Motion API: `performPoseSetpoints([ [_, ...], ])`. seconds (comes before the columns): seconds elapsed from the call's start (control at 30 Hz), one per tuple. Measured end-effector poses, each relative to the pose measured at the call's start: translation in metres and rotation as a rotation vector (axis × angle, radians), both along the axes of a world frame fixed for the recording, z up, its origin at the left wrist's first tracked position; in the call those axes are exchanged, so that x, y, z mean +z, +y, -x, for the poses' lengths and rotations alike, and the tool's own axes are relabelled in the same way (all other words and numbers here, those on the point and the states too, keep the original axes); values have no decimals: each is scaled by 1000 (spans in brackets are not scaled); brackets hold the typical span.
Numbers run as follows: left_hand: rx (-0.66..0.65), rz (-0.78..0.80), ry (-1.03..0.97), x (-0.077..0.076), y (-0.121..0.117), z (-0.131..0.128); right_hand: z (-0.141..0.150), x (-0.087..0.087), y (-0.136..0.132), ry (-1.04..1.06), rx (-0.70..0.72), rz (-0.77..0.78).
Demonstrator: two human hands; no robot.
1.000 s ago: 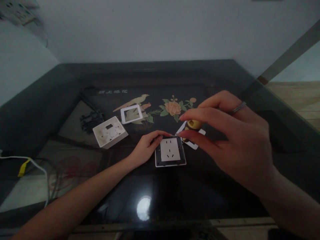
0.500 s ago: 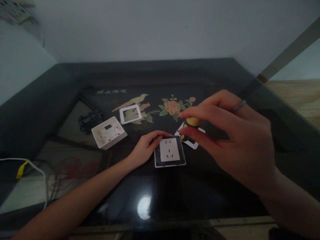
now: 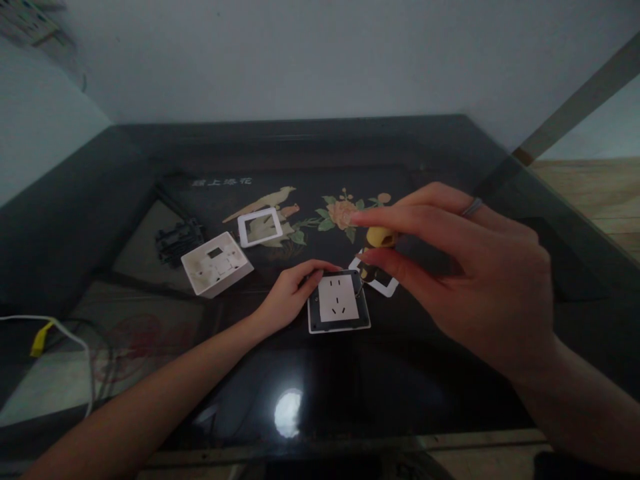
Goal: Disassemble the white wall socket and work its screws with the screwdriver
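Observation:
A wall socket [image 3: 339, 299] with a white face and dark surround lies near the middle of the dark glossy table. My left hand [image 3: 295, 288] grips its upper left edge, fingers over the far side. Between the thumb and fingers of my right hand [image 3: 450, 267] is a screwdriver [image 3: 380, 237] with a yellow and black handle. The screwdriver slants down to the socket's right side, where its tip meets the dark surround; the screw there is too small to make out. A white frame [image 3: 385, 285] lies behind the screwdriver, partly hidden by my right hand.
Left of the socket stands an open white mounting box [image 3: 218, 265], with another white frame [image 3: 260, 227] beside it. Farther left lies a dark heap of parts [image 3: 179, 241]. A white cable [image 3: 80, 348] with a yellow tag [image 3: 42, 339] runs along the left side. A wall borders the table's far edge.
My right fingers have shifted on the screwdriver handle, the index finger reaching farther left, and the handle has turned a little. My left hand and the socket stay in place.

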State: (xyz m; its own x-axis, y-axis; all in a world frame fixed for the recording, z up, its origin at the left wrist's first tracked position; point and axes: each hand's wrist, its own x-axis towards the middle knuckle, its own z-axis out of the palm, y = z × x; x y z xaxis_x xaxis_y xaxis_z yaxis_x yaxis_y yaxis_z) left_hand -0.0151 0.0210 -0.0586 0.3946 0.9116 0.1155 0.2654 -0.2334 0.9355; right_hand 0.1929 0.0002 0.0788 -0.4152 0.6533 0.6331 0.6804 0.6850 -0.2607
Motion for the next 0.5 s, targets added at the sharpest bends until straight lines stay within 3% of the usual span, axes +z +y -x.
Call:
performPoseSetpoints([
  [0.13, 1, 1, 5, 3, 0, 0, -6, 6, -1, -27, 97, 133],
  [0.2, 3, -4, 4, 3, 0, 0, -7, 6, -1, -12, 129, 126],
  [0.33, 3, -10, 4, 0, 1, 0, -2, 1, 1, 34, 85, 24],
  [0.5, 5, -4, 22, 1, 1, 0, -5, 6, 0, 28, 81, 153],
])
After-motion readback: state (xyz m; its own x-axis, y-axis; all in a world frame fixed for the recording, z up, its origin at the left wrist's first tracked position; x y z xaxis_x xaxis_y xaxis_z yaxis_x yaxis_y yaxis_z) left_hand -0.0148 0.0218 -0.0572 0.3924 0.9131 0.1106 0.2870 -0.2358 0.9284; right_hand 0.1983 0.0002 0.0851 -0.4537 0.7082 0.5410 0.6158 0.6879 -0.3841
